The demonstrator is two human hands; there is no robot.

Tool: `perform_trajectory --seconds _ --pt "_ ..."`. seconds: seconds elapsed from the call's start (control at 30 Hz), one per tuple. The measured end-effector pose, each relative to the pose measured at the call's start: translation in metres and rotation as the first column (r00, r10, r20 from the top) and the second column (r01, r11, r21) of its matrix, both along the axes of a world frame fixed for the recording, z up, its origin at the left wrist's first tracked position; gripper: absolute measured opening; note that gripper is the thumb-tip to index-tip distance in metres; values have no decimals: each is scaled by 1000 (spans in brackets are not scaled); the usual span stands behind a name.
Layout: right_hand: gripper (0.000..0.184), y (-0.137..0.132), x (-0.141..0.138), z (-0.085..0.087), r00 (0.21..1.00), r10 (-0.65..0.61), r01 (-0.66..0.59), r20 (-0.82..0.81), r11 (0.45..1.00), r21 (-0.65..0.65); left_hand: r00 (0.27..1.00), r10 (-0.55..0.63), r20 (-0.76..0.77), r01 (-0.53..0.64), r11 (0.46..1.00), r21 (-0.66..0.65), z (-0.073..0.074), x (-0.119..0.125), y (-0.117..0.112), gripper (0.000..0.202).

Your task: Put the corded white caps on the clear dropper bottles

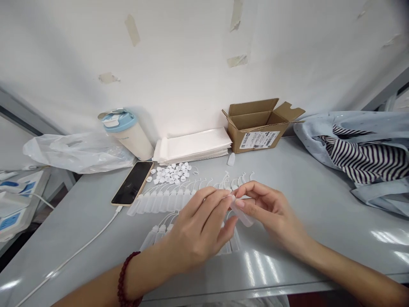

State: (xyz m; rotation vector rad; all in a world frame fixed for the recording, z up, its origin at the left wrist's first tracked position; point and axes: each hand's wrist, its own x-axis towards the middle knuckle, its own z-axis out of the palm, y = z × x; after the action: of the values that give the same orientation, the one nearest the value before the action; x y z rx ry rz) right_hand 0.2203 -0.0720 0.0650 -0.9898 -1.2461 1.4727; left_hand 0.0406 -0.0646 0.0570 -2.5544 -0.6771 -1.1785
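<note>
Between my hands, above the grey table, is a small translucent plastic bottle. My right hand pinches it between thumb and fingers. My left hand closes its fingertips at the bottle's upper end; what exactly they grip there is hidden. Behind my left hand stretches a row of similar bottles with thin curved white tubes or straps at their tops. A second row of bottles lies nearer, partly covered by my left hand and forearm. Beyond the rows sits a pile of small white caps.
A phone with a charging cable lies at left, near a blue-lidded cup and a plastic bag. Farther back are stacked white envelopes, an open cardboard box and one loose piece. Cloth lies right.
</note>
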Motion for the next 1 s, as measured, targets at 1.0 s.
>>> perform_trajectory --seconds 1.0 --pt "30 11 14 3 954 -269 237 134 948 214 916 -93 -390 -29 955 -296 -39 28 -30 23"
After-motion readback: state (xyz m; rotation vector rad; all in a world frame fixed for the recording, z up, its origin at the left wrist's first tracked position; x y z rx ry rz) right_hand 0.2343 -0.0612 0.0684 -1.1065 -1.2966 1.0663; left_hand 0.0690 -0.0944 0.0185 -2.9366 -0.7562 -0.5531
